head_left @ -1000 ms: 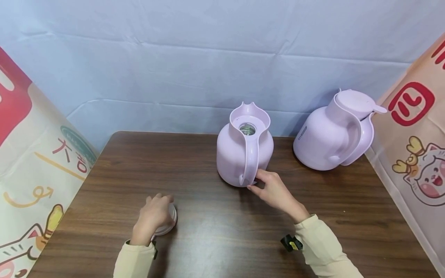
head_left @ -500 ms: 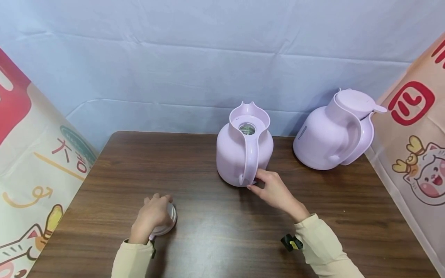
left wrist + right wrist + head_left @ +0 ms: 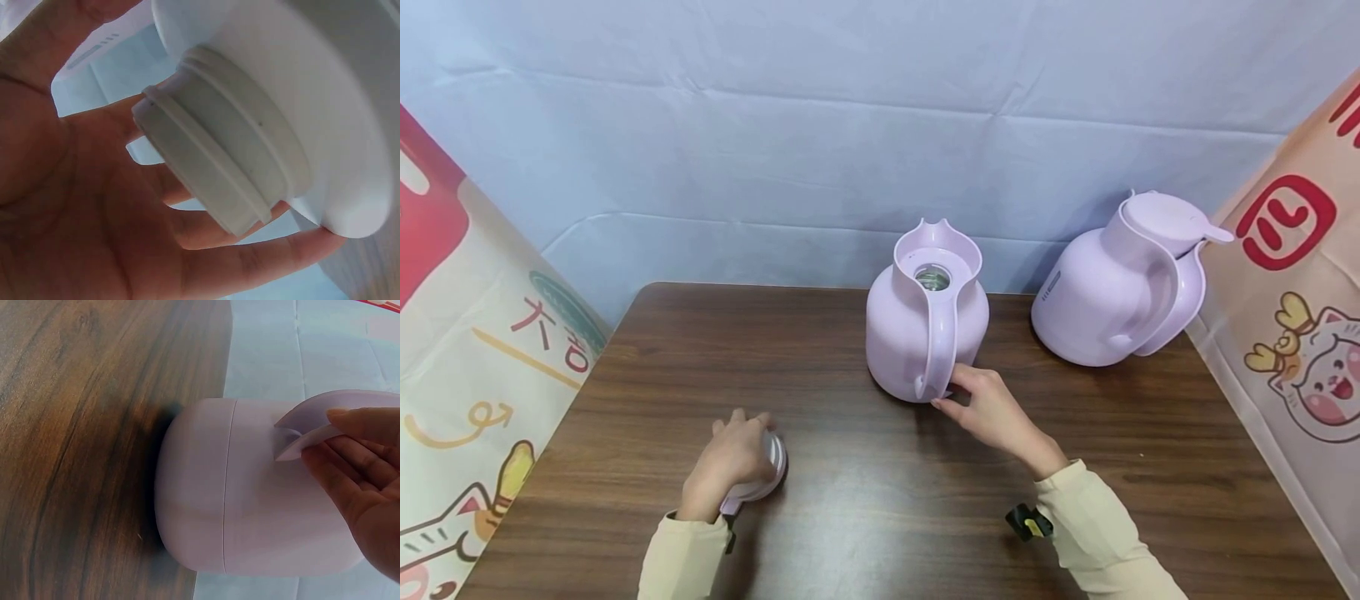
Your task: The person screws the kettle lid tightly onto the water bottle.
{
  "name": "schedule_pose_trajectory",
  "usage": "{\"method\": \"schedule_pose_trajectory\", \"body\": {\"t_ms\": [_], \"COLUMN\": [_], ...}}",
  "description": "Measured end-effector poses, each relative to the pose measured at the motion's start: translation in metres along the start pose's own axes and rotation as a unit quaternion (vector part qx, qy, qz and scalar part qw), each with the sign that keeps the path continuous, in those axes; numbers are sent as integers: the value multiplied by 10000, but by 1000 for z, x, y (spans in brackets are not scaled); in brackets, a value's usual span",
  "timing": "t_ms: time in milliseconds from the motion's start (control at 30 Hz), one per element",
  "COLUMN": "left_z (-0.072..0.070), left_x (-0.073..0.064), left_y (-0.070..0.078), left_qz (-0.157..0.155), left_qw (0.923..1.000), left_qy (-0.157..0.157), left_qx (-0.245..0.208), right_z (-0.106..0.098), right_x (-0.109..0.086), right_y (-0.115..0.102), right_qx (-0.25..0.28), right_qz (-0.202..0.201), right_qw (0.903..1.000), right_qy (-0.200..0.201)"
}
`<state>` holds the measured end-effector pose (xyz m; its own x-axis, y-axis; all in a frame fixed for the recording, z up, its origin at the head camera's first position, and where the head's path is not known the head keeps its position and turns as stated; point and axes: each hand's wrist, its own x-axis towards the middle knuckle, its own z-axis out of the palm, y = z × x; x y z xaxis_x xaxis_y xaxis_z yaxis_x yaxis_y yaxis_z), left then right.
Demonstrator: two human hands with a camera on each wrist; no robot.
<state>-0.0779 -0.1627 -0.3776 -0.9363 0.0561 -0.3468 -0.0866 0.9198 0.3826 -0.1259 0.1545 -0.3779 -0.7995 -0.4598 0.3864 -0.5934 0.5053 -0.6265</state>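
Observation:
Near the table's front left, my left hand (image 3: 730,458) holds a jug lid (image 3: 773,467) by its edge, mostly covering it from above. The left wrist view shows the lid's ribbed white stopper (image 3: 212,137) pointing toward the palm, with a fingertip at the disc's rim. A lilac thermos jug (image 3: 898,333) stands upright mid-table, its round mouth (image 3: 934,277) uncovered. My right hand (image 3: 996,417) pinches the lower end of the jug's handle (image 3: 942,342) between thumb and fingers, as the right wrist view (image 3: 369,462) also shows.
A second lilac jug (image 3: 1097,300), with its lid on, stands at the back right of the brown wooden table (image 3: 850,517). A pale cloth (image 3: 775,167) hangs behind the table. Printed banners (image 3: 497,350) flank both sides.
The lid in my left hand has shifted slightly to the right and tilted, showing more of its lilac tab. My right hand and the jug have stayed put.

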Motion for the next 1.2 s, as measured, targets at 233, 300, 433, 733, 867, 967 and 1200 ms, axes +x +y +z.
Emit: {"method": "schedule_pose_trajectory", "body": {"t_ms": [233, 300, 433, 733, 867, 967, 1200], "left_z": [-4, -5, -6, -10, -12, -14, -16], "left_x": [0, 1, 2, 6, 7, 9, 10], "left_y": [4, 5, 7, 13, 15, 17, 23], "left_qz": [-65, -54, 36, 398, 501, 558, 705], "left_qw": [10000, 9999, 9997, 9975, 9955, 9947, 9936], "left_qy": [52, 97, 233, 555, 736, 794, 817], "left_qx": [-41, -54, -76, -187, -333, -353, -324], "right_z": [-1, -1, -2, -2, -2, -1, -1], "right_x": [0, 1, 2, 2, 2, 1, 1], "right_y": [-1, -1, -2, -3, -3, -2, -3], "right_qx": [67, 85, 61, 61, 68, 66, 84], "right_qz": [67, 81, 60, 146, 125, 139, 181], "right_qw": [9999, 9999, 9999, 9998, 9998, 9998, 9998], "right_qy": [-65, -79, -85, -99, -106, -87, -45]}}
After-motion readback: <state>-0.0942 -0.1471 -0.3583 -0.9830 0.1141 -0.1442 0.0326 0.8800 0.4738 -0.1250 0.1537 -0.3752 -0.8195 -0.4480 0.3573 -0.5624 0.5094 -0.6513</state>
